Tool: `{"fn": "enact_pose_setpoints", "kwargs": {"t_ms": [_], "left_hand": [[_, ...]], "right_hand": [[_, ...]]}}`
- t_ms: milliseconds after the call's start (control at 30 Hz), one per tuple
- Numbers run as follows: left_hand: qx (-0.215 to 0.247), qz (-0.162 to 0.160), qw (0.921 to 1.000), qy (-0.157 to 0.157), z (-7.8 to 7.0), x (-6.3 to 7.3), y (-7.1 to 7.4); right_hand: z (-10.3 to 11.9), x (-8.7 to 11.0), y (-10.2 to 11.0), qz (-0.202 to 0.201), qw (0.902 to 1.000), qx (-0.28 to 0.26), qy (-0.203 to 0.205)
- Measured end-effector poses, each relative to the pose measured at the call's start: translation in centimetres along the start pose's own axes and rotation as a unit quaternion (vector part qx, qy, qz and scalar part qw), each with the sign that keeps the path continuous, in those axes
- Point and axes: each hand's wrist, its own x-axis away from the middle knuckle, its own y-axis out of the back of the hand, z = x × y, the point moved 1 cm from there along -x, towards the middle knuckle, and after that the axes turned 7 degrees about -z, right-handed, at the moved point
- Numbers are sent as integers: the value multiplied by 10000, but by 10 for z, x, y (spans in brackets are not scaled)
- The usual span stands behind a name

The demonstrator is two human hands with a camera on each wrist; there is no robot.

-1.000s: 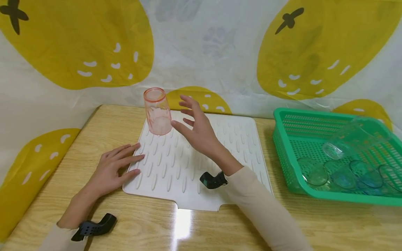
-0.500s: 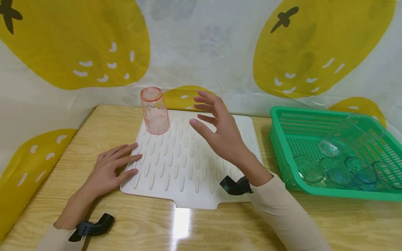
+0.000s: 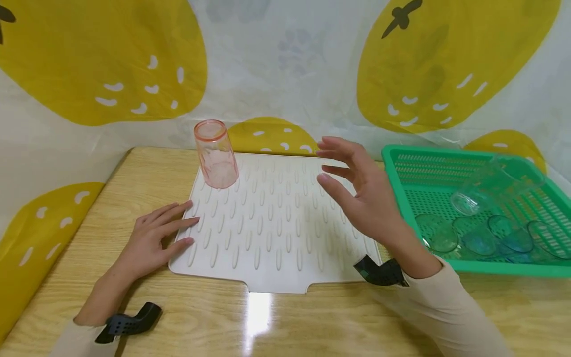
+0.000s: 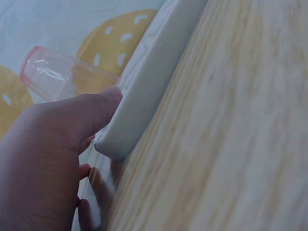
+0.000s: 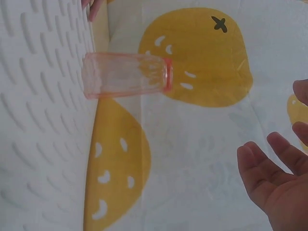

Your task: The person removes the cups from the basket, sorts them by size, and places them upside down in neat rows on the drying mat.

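Observation:
A pink see-through drinking glass (image 3: 216,161) stands upside down on the far left corner of a white ribbed drying mat (image 3: 278,238). The left hand (image 3: 149,243) lies at the mat's left edge with its fingertips on it. In the left wrist view its thumb (image 4: 103,98) touches the rim of the mat, and the glass (image 4: 57,74) shows beyond. Over the right side of the mat hovers the right hand (image 3: 366,196), fingers spread and slightly bent, holding nothing. The right wrist view shows this hand (image 5: 281,185) well apart from the glass (image 5: 125,74).
To the right stands a green plastic basket (image 3: 490,267). A clear tumbler (image 3: 468,201) leans inside it, behind several tinted glasses (image 3: 479,243). A cloth printed with yellow fruit (image 3: 285,64) hangs behind the wooden table (image 3: 196,317).
The right hand has moved from beside the pink glass rightwards across the mat, towards the basket. The left hand and the glass have stayed in place while the view shifted slightly.

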Motion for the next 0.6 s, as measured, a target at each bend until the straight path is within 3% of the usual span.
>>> {"fn": "enact_pose_setpoints", "kwargs": {"t_ms": [367,600], "left_hand": [[41,37,10000,32,2,1,-1],[45,49,10000,54,2,1,-1]], "right_hand": [[14,20,54,-125,9912,1305,182],[18,28,97,-63,9735,2285,37]]}}
